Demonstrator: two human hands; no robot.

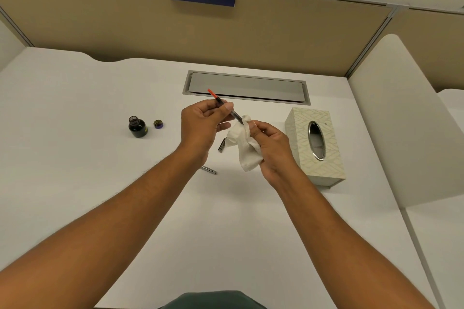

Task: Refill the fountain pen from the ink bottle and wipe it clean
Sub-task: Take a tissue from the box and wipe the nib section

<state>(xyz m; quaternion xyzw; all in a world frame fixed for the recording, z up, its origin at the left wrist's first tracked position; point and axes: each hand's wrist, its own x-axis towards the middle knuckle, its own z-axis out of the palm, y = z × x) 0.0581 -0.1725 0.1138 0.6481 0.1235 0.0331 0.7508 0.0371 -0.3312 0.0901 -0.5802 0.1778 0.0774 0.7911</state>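
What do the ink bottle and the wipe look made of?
Ink bottle: seemingly clear glass, glossy, dark ink showing through the wall; clear plastic can't be excluded. Wipe in the right hand: white paper tissue, matte, crumpled, faintly embossed.

Both bare forearms reach forward over the desk, converging at centre. The left hand [200,125] is raised with its back to the camera, thumb and fingers pinched around the pen section [226,108], which angles down to the right. The right hand [272,148], slightly lower, has its fingers curled closed on a crumpled tissue [244,143] at the pen's lower tip
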